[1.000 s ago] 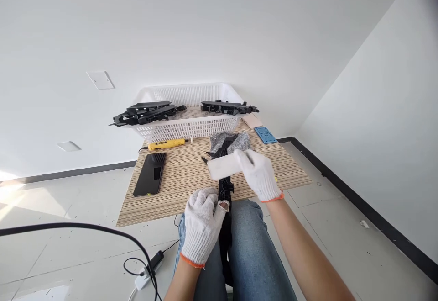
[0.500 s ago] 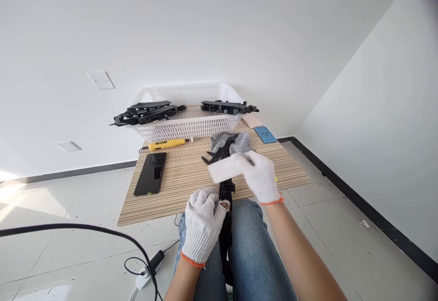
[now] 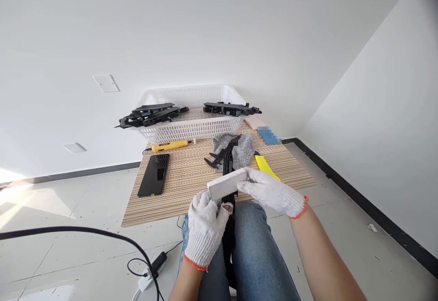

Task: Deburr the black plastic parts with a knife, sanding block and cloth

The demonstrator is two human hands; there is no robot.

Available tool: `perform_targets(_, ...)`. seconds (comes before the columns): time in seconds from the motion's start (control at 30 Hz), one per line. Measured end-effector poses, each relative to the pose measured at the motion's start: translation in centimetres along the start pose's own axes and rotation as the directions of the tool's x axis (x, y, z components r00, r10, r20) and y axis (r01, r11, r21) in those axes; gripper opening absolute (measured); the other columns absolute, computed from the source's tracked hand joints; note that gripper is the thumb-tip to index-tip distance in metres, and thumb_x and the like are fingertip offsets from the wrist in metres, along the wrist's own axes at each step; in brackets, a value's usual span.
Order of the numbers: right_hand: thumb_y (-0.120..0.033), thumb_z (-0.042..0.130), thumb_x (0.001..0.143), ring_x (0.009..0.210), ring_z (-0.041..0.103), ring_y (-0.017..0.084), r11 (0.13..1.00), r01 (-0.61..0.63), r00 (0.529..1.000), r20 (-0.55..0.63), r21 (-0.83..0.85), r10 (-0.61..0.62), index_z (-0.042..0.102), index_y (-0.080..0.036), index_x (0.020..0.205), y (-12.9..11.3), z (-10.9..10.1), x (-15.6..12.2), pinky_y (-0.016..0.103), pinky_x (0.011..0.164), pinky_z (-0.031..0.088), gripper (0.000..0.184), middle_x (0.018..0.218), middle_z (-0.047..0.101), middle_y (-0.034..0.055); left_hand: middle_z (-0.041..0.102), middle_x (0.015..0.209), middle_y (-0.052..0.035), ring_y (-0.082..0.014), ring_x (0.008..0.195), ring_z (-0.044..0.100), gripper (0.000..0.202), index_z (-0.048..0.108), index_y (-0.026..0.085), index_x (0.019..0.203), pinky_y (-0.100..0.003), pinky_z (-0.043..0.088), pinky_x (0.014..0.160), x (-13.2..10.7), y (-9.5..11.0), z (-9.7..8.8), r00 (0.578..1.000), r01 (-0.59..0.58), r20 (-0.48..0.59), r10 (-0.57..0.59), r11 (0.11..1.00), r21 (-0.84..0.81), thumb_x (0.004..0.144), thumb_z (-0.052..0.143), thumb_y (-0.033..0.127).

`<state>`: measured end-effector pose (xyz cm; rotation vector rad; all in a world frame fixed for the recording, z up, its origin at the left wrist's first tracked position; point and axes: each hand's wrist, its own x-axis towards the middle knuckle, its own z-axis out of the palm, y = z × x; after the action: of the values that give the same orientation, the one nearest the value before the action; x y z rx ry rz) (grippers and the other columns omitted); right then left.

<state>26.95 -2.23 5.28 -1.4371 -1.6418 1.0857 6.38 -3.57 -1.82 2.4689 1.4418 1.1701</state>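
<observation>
My left hand (image 3: pixel 205 228), in a white knit glove, is closed around a long black plastic part (image 3: pixel 227 164) that runs from between my knees up onto the low wooden table (image 3: pixel 185 177). My right hand (image 3: pixel 273 192), also gloved, grips a white rectangular block (image 3: pixel 226 183) and lays it across the black part just above my left hand. The far end of the part rests on a grey cloth (image 3: pixel 241 148).
A white basket (image 3: pixel 191 125) at the table's back carries black parts across its rim (image 3: pixel 150 113) (image 3: pixel 231 108). A yellow-handled tool (image 3: pixel 169 145), a black phone (image 3: pixel 154 174), a yellow strip (image 3: pixel 267 167) and a blue card (image 3: pixel 268 135) lie on the table. A power strip and cable (image 3: pixel 147 273) sit on the floor left.
My right hand has drawn the white block down along the black part toward my left hand, uncovering the yellow strip. My left hand has kept its grip.
</observation>
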Motion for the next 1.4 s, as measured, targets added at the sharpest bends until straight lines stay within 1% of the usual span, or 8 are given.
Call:
perform_targets(0.13, -0.035, 0.056, 0.077, 0.035, 0.039, 0.010, 0.940, -0.138, 0.990, 0.022, 0.311, 0.138, 0.068, -0.023, 0.110, -0.6, -0.8, -0.9, 0.022, 0.036, 0.031, 0.037, 0.051, 0.051, -0.0089, 0.071, 0.095, -0.0040, -0.0223, 0.088, 0.063, 0.009, 0.066, 0.022, 0.092, -0.035, 0.049, 0.076, 0.0, 0.0, 0.0, 1.000, -0.003, -0.010, 0.002, 1.000, -0.031, 0.086, 0.070, 0.017)
perform_targets(0.33, -0.045, 0.052, 0.076, 0.045, 0.059, 0.018, 0.820, -0.023, 0.959, -0.219, 0.572, 0.179, 0.062, -0.022, 0.102, -1.7, 0.1, 0.1, 0.027, 0.042, 0.043, 0.036, 0.055, 0.059, -0.0027, 0.072, 0.095, -0.0023, -0.0199, 0.086, 0.063, 0.012, 0.060, 0.022, 0.080, -0.034, 0.048, 0.077, 0.2, 0.1, -0.2, 1.000, 0.007, 0.013, -0.007, 0.998, -0.060, 0.088, 0.068, 0.018)
perform_targets(0.5, -0.050, 0.062, 0.082, 0.083, 0.071, 0.022, 0.973, -0.008, 0.954, -0.289, 0.230, 0.076, 0.062, -0.023, 0.092, -2.2, 1.9, 1.5, 0.035, 0.070, 0.058, 0.029, 0.097, 0.073, 0.0054, 0.072, 0.094, -0.0051, -0.0228, 0.088, 0.063, 0.008, 0.063, 0.022, 0.084, -0.036, 0.049, 0.077, 0.1, 0.0, 0.0, 1.000, -0.003, 0.006, 0.003, 1.000, -0.018, 0.090, 0.067, 0.021)
perform_targets(0.63, -0.040, 0.063, 0.086, 0.107, 0.068, 0.022, 0.987, 0.158, 0.809, -0.574, 0.001, -0.129, 0.061, -0.023, 0.100, -1.4, 3.2, 2.3, 0.040, 0.097, 0.054, 0.022, 0.114, 0.072, 0.0077, 0.072, 0.097, -0.0035, -0.0210, 0.088, 0.063, 0.012, 0.060, 0.022, 0.082, -0.036, 0.048, 0.079, 0.1, 0.0, 0.0, 1.000, -0.006, 0.016, 0.007, 0.998, -0.061, 0.091, 0.066, 0.018)
perform_targets(1.0, -0.036, 0.067, 0.087, 0.108, 0.070, 0.023, 0.975, 0.223, 0.837, -0.509, -0.019, -0.201, 0.067, -0.023, 0.101, -0.6, 4.2, 2.4, 0.041, 0.097, 0.057, 0.019, 0.114, 0.074, 0.0080, 0.071, 0.092, -0.0044, -0.0221, 0.087, 0.063, 0.012, 0.061, 0.022, 0.080, -0.036, 0.049, 0.077, 0.2, -0.2, 0.1, 1.000, 0.002, 0.014, -0.002, 1.000, -0.030, 0.090, 0.066, 0.020)
perform_targets(1.13, -0.036, 0.065, 0.088, 0.103, 0.071, 0.022, 0.973, 0.223, 0.731, -0.670, 0.052, -0.132, 0.066, -0.023, 0.104, -0.6, 4.0, 2.4, 0.041, 0.093, 0.059, 0.020, 0.111, 0.074, 0.0079, 0.073, 0.095, -0.0037, -0.0219, 0.088, 0.064, 0.011, 0.061, 0.023, 0.080, -0.036, 0.049, 0.078, 0.2, -0.2, 0.1, 1.000, 0.005, 0.003, -0.005, 0.999, -0.046, 0.090, 0.066, 0.020)
perform_targets(1.23, -0.035, 0.069, 0.086, 0.105, 0.070, 0.022, 0.963, 0.269, 0.789, -0.572, -0.009, -0.226, 0.068, -0.024, 0.099, -0.4, 4.2, 2.7, 0.040, 0.095, 0.058, 0.017, 0.108, 0.074, 0.0070, 0.073, 0.097, -0.0035, -0.0223, 0.089, 0.064, 0.011, 0.061, 0.023, 0.081, -0.037, 0.049, 0.078, 0.2, -0.1, 0.1, 1.000, 0.003, 0.012, -0.003, 0.999, -0.047, 0.089, 0.068, 0.019)
perform_targets(1.4, -0.037, 0.063, 0.090, 0.099, 0.068, 0.021, 0.967, 0.241, 0.620, -0.779, 0.080, -0.090, 0.067, -0.023, 0.102, -0.4, 4.4, 3.2, 0.041, 0.090, 0.058, 0.018, 0.113, 0.070, 0.0081, 0.074, 0.098, -0.0035, -0.0224, 0.091, 0.065, 0.013, 0.060, 0.023, 0.081, -0.038, 0.049, 0.080, 0.1, -0.1, 0.2, 1.000, 0.008, 0.024, -0.007, 0.998, -0.058, 0.091, 0.066, 0.020)
